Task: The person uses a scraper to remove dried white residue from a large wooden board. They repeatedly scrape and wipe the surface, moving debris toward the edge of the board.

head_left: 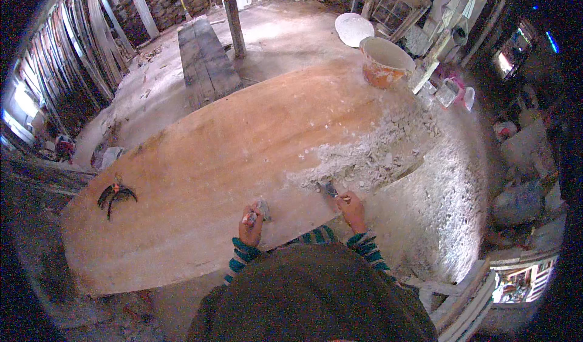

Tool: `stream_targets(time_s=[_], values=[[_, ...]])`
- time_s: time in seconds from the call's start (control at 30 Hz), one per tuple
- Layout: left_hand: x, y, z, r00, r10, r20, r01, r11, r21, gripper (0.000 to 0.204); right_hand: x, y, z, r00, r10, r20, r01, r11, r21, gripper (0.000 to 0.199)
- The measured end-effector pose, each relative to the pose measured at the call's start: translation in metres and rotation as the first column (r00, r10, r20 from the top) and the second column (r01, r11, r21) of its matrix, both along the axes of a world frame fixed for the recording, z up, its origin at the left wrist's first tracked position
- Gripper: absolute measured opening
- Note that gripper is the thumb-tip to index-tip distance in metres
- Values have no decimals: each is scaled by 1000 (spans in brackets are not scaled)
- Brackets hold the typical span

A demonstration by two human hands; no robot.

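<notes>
My right hand (351, 208) is closed around the handle of a scraper (331, 189). Its dark blade points away and to the left, at the near edge of a spread of crumbly white, plaster-like material (370, 154). Further left, my left hand (250, 225) is closed on a small tool with a grey, crusted head (263, 208); its exact kind is unclear. Both hands are over the near part of a large, rounded wooden board (200, 154). The white material covers the board's right part in lumps and flakes.
Black pliers-like tool (115, 193) with an orange joint lies at the board's left end. An orange-brown tub (385, 63) stands at the far right, with a white disc (354, 29) behind it. Beyond the board are a dark plank (206, 60) and a wooden post (232, 20).
</notes>
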State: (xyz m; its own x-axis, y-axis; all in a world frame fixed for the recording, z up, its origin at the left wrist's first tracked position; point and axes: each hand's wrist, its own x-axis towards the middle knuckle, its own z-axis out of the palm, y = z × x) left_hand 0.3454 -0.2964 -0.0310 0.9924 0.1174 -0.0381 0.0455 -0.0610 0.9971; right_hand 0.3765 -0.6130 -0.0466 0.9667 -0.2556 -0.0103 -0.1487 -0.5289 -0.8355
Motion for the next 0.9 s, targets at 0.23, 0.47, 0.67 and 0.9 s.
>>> stream_targets(time_s=[0.23,0.47,0.67,0.9], values=[[3,7,-20,999,-31,-25,30,998,-58,9,13,-10,14,980,-46,-196,114,931,347,19],[9,4,13,985,-85,-149,53,977,-207,7,45,-32,23,987,-160,-28,161,944,287,20],[9,7,-9,999,-24,-36,19,991,-131,7,48,-31,78,996,9,-93,-23,988,-152,25],[0,3,11,1000,19,-19,-22,974,-224,9,-36,29,79,916,72,-394,-244,881,-406,29]])
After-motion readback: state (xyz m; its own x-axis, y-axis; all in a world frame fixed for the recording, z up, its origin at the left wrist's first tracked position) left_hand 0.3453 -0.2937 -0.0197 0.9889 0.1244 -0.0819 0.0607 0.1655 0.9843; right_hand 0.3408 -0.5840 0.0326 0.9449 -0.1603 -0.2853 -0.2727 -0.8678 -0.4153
